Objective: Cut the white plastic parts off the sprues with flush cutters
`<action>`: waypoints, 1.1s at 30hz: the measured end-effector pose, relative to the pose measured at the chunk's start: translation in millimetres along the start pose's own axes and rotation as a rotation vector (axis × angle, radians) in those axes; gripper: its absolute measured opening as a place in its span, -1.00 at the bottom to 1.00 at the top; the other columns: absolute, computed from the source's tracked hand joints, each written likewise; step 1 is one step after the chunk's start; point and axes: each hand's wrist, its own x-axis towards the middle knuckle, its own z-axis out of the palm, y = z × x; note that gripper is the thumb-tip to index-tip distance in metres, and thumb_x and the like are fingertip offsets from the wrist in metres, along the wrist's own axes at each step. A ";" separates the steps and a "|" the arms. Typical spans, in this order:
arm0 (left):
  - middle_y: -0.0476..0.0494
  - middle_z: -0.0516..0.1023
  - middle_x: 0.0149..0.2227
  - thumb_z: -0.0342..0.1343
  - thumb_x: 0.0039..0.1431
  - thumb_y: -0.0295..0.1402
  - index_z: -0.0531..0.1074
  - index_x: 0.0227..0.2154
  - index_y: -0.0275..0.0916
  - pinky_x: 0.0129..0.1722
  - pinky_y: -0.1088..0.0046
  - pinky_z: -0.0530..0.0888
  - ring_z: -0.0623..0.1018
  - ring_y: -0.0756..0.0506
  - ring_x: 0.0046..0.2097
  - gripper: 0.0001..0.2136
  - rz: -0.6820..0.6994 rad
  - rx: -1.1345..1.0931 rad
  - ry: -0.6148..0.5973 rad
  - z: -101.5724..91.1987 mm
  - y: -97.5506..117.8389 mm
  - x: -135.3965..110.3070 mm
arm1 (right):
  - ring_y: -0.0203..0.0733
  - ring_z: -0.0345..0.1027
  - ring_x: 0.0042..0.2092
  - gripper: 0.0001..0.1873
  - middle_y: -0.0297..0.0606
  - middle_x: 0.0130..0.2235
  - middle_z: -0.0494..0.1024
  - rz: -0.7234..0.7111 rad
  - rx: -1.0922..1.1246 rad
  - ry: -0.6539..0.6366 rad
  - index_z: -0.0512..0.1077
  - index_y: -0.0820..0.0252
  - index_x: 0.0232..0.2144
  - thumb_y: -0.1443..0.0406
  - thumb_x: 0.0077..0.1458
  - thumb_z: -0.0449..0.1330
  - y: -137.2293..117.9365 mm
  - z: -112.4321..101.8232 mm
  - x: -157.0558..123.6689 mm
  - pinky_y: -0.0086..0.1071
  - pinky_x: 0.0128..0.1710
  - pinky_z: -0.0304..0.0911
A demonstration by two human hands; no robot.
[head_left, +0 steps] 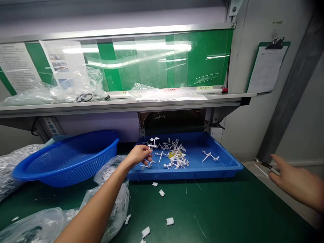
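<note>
Your left hand (138,155) has its thumb and fingers pinched together on a white branched piece (153,145), held up over the left part of the blue tray (184,174). Your right hand (290,177), well apart beyond the bench's right edge, is closed round a slim dark tool (267,165), its tip pointing left; the blur hides its exact kind. More white branched pieces (180,161) lie heaped in the tray, with a few set apart. Nearer you on the green bench (222,209) are small white parts (170,221). Left of the tray sit a clear bag (111,171) and a blue basket (76,172).
</note>
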 end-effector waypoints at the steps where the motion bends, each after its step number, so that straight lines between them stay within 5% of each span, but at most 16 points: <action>1: -0.27 0.55 -0.25 0.08 0.22 -0.10 0.37 -0.32 -0.32 -0.43 0.45 0.51 0.58 -0.09 -0.33 -0.69 0.040 -0.083 -0.019 8.1 8.7 -13.3 | -0.20 0.30 -0.64 -0.17 -0.07 -0.59 0.50 -0.031 -0.059 -0.063 0.22 0.31 0.22 0.09 -0.07 0.28 -13.1 3.2 -11.4 -0.23 -0.53 0.00; 4: -0.21 0.55 -0.30 0.16 0.14 -0.08 0.40 -0.26 -0.29 -0.45 0.46 0.51 0.55 -0.07 -0.37 -0.67 0.131 -0.354 -0.102 48.3 29.7 -58.6 | -0.18 0.38 -0.50 -0.54 -0.06 -0.25 0.59 -0.276 0.017 -0.271 0.37 -0.02 0.07 0.05 0.14 0.07 -81.7 32.6 -67.0 -0.26 -0.50 0.15; 6: -0.15 0.52 -0.43 0.24 0.07 -0.15 0.46 -0.28 -0.31 -0.46 0.44 0.52 0.51 -0.05 -0.46 -0.69 0.138 -0.549 -0.166 79.6 35.4 -86.8 | -0.17 0.37 -0.41 -0.79 -0.24 -0.27 0.56 -0.480 0.092 -0.424 0.46 -0.01 -0.25 0.18 0.15 0.04 -125.7 58.3 -104.1 -0.29 -0.43 0.21; 9: -0.09 0.45 -0.52 0.26 0.07 -0.25 0.54 -0.30 -0.34 -0.44 0.45 0.52 0.46 -0.02 -0.50 -0.76 0.130 -0.674 -0.205 115.8 31.1 -114.9 | -0.14 0.34 -0.28 -0.87 -0.35 -0.32 0.51 -0.581 0.067 -0.422 0.38 0.03 -0.37 0.34 0.07 0.04 -154.7 86.1 -136.6 -0.29 -0.30 0.21; 16: -0.15 0.49 -0.29 0.24 0.12 -0.28 0.61 -0.27 -0.20 -0.51 0.50 0.52 0.50 -0.02 -0.47 -0.84 0.295 -0.577 0.012 135.6 12.3 -125.6 | -0.12 0.25 -0.24 -0.79 -0.33 -0.27 0.45 -0.658 -0.070 -0.393 0.34 0.05 -0.30 0.42 0.00 0.04 -133.5 99.9 -142.8 -0.21 -0.24 0.12; 27: -0.17 0.51 -0.30 0.11 0.25 -0.21 0.58 -0.13 -0.10 -0.39 0.56 0.46 0.52 -0.08 -0.29 -0.77 0.431 -0.276 -0.010 134.4 8.9 -133.1 | -0.12 0.20 -0.23 -0.77 -0.31 -0.27 0.41 -0.660 -0.084 -0.434 0.35 0.10 -0.30 0.47 -0.03 0.05 -132.1 112.4 -149.4 -0.21 -0.23 0.10; 33: -0.11 0.55 -0.31 0.12 0.26 -0.30 0.57 -0.15 -0.17 -0.24 0.53 0.42 0.51 -0.04 -0.29 -0.81 0.684 -0.217 0.021 131.3 6.8 -132.5 | -0.10 0.19 -0.24 -0.82 -0.28 -0.30 0.40 -0.705 -0.139 -0.464 0.34 0.13 -0.35 0.47 0.01 0.03 -124.5 119.7 -147.5 -0.22 -0.22 0.08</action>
